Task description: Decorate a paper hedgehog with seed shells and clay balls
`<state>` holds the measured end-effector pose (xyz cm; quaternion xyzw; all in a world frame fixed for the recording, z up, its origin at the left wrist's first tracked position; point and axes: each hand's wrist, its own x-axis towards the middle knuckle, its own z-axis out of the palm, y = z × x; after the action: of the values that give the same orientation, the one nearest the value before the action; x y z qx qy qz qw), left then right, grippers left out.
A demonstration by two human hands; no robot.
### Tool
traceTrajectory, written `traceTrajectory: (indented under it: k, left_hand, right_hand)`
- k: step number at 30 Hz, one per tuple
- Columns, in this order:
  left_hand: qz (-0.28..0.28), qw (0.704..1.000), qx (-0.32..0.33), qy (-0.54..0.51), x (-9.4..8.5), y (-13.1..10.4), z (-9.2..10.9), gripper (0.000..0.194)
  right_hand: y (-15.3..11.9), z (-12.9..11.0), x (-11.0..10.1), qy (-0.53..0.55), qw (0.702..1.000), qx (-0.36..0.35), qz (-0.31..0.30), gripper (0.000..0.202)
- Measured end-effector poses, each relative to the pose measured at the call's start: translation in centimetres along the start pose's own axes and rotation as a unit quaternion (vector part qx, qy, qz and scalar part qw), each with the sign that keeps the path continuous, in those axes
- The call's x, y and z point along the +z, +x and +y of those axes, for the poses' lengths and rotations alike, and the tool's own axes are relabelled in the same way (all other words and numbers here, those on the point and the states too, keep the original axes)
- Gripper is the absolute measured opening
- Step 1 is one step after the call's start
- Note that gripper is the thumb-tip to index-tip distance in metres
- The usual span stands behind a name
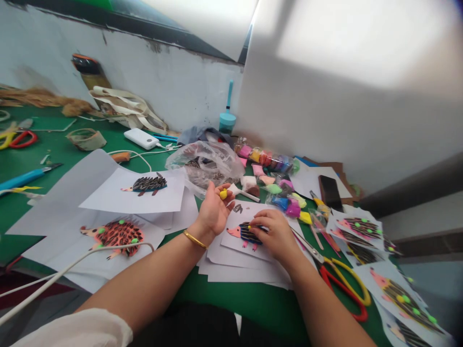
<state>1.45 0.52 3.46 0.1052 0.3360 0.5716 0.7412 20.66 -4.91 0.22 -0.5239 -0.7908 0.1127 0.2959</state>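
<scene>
My left hand is turned palm up, with a lump of yellow clay held at its curled fingers. Below and to the right, my right hand pinches a small yellow clay ball at the hedgehog picture. This hedgehog has a pink clay face and feet, blue edging and dark striped sunflower seeds for spines; my fingers cover its rear part. The picture lies on a stack of white paper. Several loose sunflower seeds rest on the sheet above the hedgehog.
A plastic bag of seeds and colourful clay packets lie behind my hands. Scissors sit by my right forearm. Other hedgehog pictures flank both sides. A white cable crosses at left; a utility knife lies farther left.
</scene>
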Motion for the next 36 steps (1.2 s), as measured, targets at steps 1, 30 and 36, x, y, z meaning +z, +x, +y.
traceTrajectory:
  k: [1,30,36]
  left_hand:
    - [-0.001,1.000,-0.001,0.000,0.00,-0.02,0.00,0.049]
    - [-0.007,1.000,-0.005,0.003,0.05,-0.19,0.03,0.047]
    - [-0.008,1.000,-0.004,0.004,0.00,-0.15,0.03,0.047]
  right_hand:
    - [0.01,0.00,0.01,0.000,1.000,0.001,0.001,0.009]
    - [-0.02,0.40,0.42,-0.008,1.000,0.011,-0.011,0.004]
    - [0.02,0.29,0.29,-0.008,1.000,0.010,-0.016,0.002]
